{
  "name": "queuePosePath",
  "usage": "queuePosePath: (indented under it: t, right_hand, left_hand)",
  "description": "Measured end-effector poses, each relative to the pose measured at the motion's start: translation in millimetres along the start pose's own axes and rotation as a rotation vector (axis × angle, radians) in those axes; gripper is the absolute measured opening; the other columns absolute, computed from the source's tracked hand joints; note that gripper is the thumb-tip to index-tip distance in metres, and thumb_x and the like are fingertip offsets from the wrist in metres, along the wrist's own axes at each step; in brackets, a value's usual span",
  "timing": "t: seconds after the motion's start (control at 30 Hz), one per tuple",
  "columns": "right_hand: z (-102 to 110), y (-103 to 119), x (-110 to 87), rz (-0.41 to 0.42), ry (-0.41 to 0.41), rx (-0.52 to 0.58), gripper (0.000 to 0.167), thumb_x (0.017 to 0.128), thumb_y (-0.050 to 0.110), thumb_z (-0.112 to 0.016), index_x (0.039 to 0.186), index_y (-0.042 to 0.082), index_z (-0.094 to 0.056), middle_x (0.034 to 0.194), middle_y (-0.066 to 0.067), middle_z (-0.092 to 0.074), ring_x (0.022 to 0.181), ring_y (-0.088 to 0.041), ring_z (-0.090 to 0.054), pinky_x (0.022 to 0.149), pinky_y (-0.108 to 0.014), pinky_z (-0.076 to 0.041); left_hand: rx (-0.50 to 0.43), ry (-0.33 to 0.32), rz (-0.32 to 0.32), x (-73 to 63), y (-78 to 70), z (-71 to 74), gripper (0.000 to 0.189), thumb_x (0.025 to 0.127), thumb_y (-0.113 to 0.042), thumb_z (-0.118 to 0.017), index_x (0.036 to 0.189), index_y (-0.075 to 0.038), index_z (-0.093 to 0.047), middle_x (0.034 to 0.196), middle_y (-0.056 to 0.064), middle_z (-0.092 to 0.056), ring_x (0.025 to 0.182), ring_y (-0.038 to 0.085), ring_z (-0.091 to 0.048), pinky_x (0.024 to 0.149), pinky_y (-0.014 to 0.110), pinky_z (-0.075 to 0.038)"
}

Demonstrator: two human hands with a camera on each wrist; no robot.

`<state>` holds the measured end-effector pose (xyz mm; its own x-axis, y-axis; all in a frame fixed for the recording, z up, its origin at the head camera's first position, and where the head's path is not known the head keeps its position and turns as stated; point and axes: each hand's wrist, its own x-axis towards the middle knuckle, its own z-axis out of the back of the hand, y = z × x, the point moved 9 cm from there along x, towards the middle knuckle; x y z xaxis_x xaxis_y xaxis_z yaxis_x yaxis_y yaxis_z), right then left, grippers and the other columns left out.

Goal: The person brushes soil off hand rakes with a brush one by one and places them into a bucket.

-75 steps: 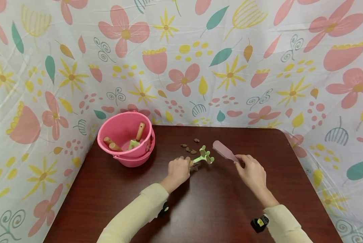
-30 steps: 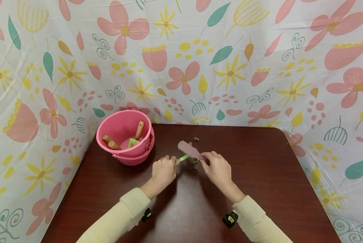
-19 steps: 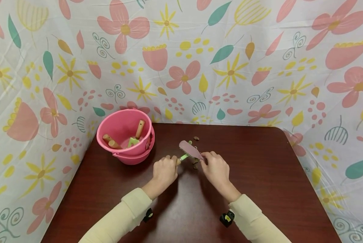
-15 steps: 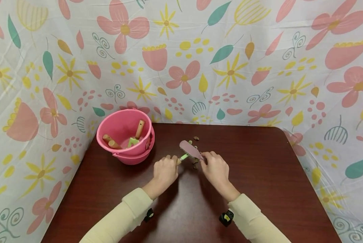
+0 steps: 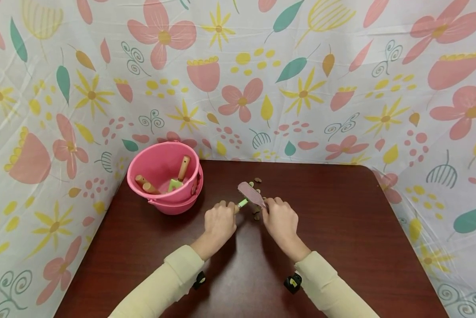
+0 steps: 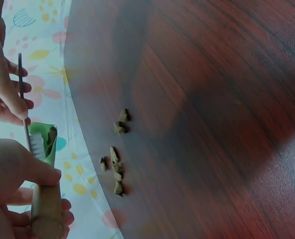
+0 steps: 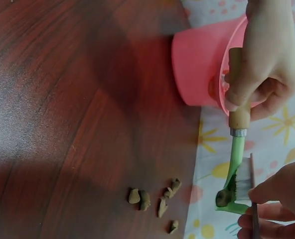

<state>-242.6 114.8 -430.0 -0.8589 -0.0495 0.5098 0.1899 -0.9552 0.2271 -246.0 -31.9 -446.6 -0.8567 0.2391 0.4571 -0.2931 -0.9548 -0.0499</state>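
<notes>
My left hand [image 5: 220, 223] grips the wooden handle [image 7: 239, 117] of a small green hand rake [image 7: 236, 152], raised above the table. In my right hand [image 5: 281, 221] is a pink brush [image 5: 250, 193], held by its narrow end between thumb and fingers. Its white bristles [image 7: 243, 179] touch the rake's head, where dark brown dirt [image 7: 224, 196] clings. From the head view the brush's back hides most of the rake's prongs. Several brown dirt clumps [image 6: 118, 169] lie scattered on the tabletop below the tools.
Two nested pink buckets [image 5: 176, 207] stand at the table's back left. The upper one holds more wooden-handled tools, among them a green fork [image 5: 175, 184]. A flowered cloth [image 5: 238, 66] hangs behind the dark wooden table [image 5: 341, 212].
The brush, earlier apart to the right of the rake, has come left over the rake's head. My left hand drew back left, and both tools have lately shifted slightly.
</notes>
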Motion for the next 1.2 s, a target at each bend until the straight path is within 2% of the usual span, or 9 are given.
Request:
queuePosePath:
  t: [0.23,0.4,0.57,0.9,1.2]
  right_hand:
    - [-1,0,2.4,-0.005,0.093,0.010,0.013,0.075,0.016,-0.072,0.086,0.010,-0.071,0.070,-0.005,-0.061,0.049,-0.021,-0.052,0.035,-0.032,-0.035]
    - [0,-2,4.1,-0.029,0.183,0.038,0.011,0.077,0.015,-0.069,0.087,0.011,-0.072,0.069,-0.003,-0.060,0.043,-0.014,-0.042,0.034,-0.027,-0.028]
    - [2,-5,3.9,-0.056,0.237,0.055,0.011,0.078,0.016,-0.068,0.088,0.013,-0.072,0.070,-0.002,-0.060,0.042,-0.012,-0.039,0.034,-0.026,-0.027]
    - [4,-11,0.7,-0.075,0.218,0.068,0.013,0.077,0.015,-0.068,0.089,0.013,-0.072,0.071,-0.003,-0.062,0.044,-0.013,-0.043,0.035,-0.028,-0.031]
    - [8,-7,0.5,-0.024,0.121,0.089,0.016,0.077,0.015,-0.070,0.092,0.012,-0.072,0.074,-0.005,-0.063,0.046,-0.013,-0.042,0.035,-0.025,-0.028]
  left_hand:
    - [0.038,-0.044,-0.007,0.4,1.4,2.0,0.014,0.066,-0.019,-0.073,0.069,-0.014,-0.060,0.060,0.003,-0.051,0.052,0.021,-0.053,0.038,0.033,-0.039]
    - [0.026,-0.054,-0.003,0.6,3.3,2.5,0.014,0.066,-0.018,-0.073,0.070,-0.014,-0.060,0.061,0.003,-0.051,0.053,0.021,-0.053,0.039,0.033,-0.040]
    - [0.008,-0.059,0.000,1.4,5.6,2.3,0.015,0.066,-0.018,-0.073,0.071,-0.013,-0.060,0.062,0.004,-0.052,0.054,0.021,-0.054,0.040,0.034,-0.040]
    - [-0.004,-0.104,0.011,5.3,10.9,6.1,0.015,0.066,-0.016,-0.074,0.069,-0.012,-0.060,0.060,0.004,-0.051,0.053,0.023,-0.054,0.038,0.034,-0.040]
    - [-0.011,-0.031,0.027,3.7,10.8,-2.6,0.014,0.067,-0.017,-0.073,0.071,-0.012,-0.060,0.062,0.004,-0.053,0.056,0.022,-0.055,0.040,0.034,-0.041]
